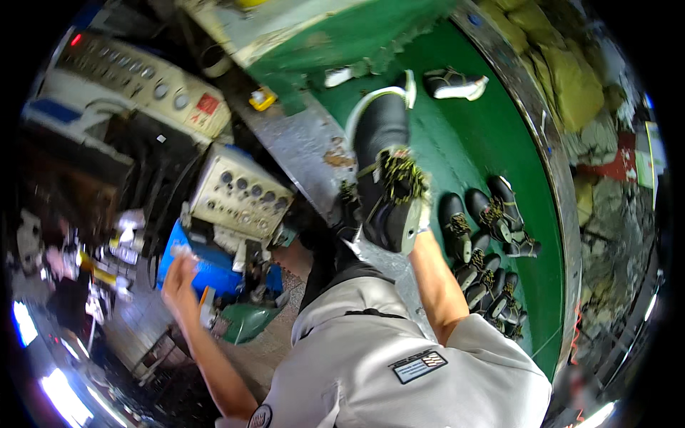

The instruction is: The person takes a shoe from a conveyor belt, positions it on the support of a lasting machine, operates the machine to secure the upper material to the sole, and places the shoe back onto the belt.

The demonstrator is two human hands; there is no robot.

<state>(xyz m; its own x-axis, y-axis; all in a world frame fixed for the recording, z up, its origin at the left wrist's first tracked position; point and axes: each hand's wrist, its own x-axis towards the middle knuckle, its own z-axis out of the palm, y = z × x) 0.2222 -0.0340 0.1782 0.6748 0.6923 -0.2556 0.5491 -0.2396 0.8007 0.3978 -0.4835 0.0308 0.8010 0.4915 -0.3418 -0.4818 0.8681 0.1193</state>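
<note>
A black work shoe (385,178) with a pale sole and yellow-and-black laces is raised in front of me, its toe pointing away. My right hand (422,230) is on its heel end; the shoe hides most of the fingers, and I take the hand to be gripping it. Out to the left, my left hand (181,274) is raised near a blue box (171,250). Motion blurs its fingers, and a pale patch shows at their tips. Close beside the raised shoe, part of another dark laced shoe (347,207) shows by the metal sheet (303,143).
Several black laced shoes (457,217) cluster on the green tabletop (471,143) at right. One more shoe (455,84) lies at its far side, near torn green cloth (357,43). Control panels with knobs (242,189) stand at left. A raised rim (549,192) borders the tabletop.
</note>
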